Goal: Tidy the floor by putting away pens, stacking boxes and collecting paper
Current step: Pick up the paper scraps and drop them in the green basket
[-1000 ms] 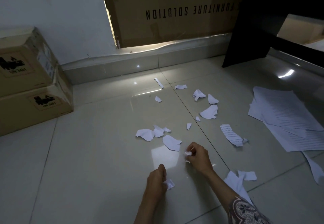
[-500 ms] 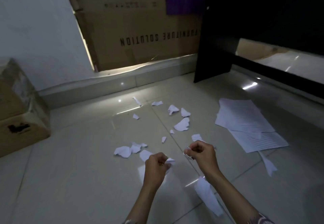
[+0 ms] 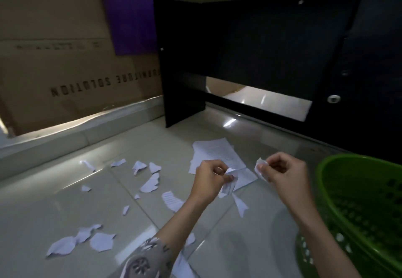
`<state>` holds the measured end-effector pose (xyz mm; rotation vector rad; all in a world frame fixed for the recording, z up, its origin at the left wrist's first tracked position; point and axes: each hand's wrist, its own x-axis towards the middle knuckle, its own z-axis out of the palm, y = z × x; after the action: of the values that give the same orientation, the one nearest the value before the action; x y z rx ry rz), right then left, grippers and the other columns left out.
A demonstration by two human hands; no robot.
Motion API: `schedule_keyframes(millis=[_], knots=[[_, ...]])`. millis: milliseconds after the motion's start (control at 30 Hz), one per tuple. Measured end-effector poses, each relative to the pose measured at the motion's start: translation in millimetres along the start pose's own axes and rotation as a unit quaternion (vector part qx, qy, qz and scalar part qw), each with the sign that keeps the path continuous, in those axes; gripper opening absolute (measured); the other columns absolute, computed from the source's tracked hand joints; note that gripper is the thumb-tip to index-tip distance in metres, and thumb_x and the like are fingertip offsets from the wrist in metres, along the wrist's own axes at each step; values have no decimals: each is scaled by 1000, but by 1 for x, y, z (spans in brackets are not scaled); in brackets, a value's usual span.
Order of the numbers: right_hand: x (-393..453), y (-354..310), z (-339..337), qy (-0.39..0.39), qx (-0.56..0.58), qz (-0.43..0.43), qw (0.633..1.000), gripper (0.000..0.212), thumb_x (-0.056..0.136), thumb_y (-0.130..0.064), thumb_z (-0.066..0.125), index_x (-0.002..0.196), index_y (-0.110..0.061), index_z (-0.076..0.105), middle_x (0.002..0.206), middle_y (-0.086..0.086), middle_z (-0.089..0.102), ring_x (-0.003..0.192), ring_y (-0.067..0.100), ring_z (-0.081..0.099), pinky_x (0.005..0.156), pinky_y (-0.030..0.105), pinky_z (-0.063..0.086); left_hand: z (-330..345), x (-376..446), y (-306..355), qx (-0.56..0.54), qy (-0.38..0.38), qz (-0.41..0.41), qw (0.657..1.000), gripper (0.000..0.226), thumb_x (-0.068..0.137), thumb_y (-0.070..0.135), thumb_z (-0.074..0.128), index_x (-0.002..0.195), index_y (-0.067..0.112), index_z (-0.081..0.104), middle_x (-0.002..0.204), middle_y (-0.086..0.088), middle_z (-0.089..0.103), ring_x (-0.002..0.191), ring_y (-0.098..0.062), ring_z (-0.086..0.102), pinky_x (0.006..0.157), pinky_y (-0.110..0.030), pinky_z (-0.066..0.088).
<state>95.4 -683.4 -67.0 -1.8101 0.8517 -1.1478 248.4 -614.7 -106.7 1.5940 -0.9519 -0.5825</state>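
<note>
Head view: your left hand (image 3: 208, 180) pinches crumpled scraps (image 3: 228, 183), your right hand (image 3: 282, 174) grips another wad (image 3: 261, 169). Carry both over the green basket (image 3: 359, 190) on your right before letting go; torn paper (image 3: 150, 183) litters the floor.

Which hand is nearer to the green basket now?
Right. The right hand, gripping a paper scrap, is just left of the green basket; the left hand is farther left.
</note>
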Motion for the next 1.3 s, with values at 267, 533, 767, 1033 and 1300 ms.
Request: schedule_keyframes(millis=[267,533,767,1033,1300], knots=[[-2,-9,-145,136,-122,30,983,21,79,-16,71,62,-9,60,61,6,63,59,17,59,59,33,48,124,5,83,-39,-122,54,990,27,74,3,72,57,20,60,49,5,53,54,-12,47,60,-26,39],[-15,40,-212,163,-257,150,941,14,79,-9,68,68,-5,60,68,10,62,62,19,56,56,29,41,206,0,110,17,-197,105,975,4,80,4,68,81,1,68,57,-1,59,46,1,55,55,-13,47],[-23,68,-219,145,-298,216,918,7,83,-14,67,87,-9,64,81,5,63,60,11,54,47,20,38,192,11,106,32,-166,102,980,21,76,8,73,96,6,67,83,-5,64,77,-13,59,73,-23,51],[-17,29,-174,163,-213,103,958,6,86,-14,61,81,-13,65,80,-5,62,78,7,56,64,22,43,111,37,89,37,-103,86,990,19,78,7,71,95,5,64,76,2,58,76,-12,56,69,-18,46],[5,-17,-24,44,-37,29,998,21,80,-2,63,65,-17,64,60,-7,65,59,3,57,58,26,49,-52,54,24,92,8,-8,996,17,77,10,72,90,7,61,79,-4,57,74,-19,55,59,-18,40]])
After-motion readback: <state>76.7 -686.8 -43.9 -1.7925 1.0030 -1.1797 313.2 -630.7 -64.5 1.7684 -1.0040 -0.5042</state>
